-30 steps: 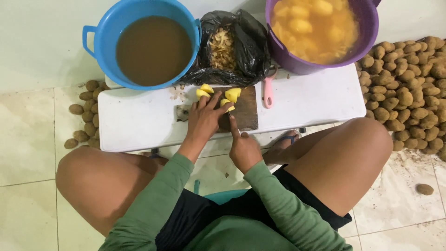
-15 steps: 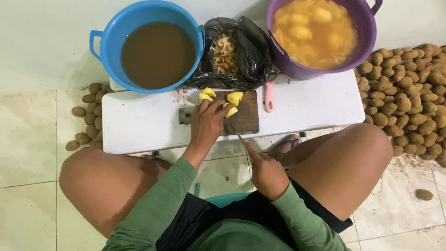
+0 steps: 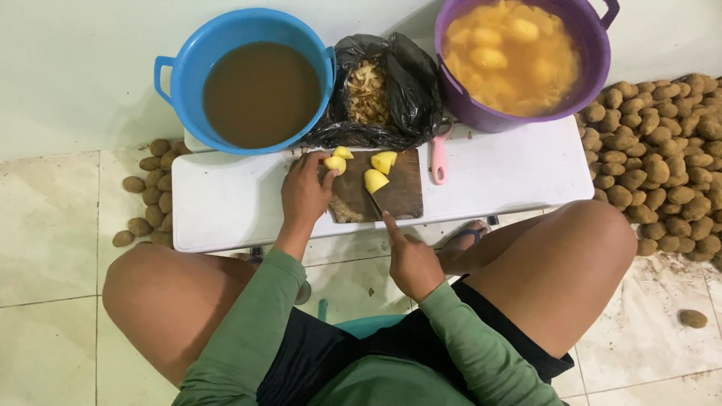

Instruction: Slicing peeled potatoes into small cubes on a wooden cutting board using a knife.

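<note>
right hand (image 3: 412, 263) closed round knife (image 3: 374, 201) handle, forefinger stretched along blade, tip beside yellow potato piece (image 3: 374, 180) on wooden cutting board (image 3: 398, 197). left hand (image 3: 306, 189) flat on board's left edge, fingers together, fingertips touching another potato piece (image 3: 335, 164). board on white table (image 3: 511, 169). behind: blue tub (image 3: 248, 34) of brown water, black bag (image 3: 398, 90) of peels, purple tub (image 3: 466, 105) of peeled potatoes. pink peeler (image 3: 438, 158) just right of board. unpeeled potatoes (image 3: 662, 150) heaped on floor.

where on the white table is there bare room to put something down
Free patches on the white table: left of the left hand, below the blue tub; and right of the pink handle, below the purple tub. It is crowded on the cutting board with potato pieces, and along the back by the black bag.
</note>
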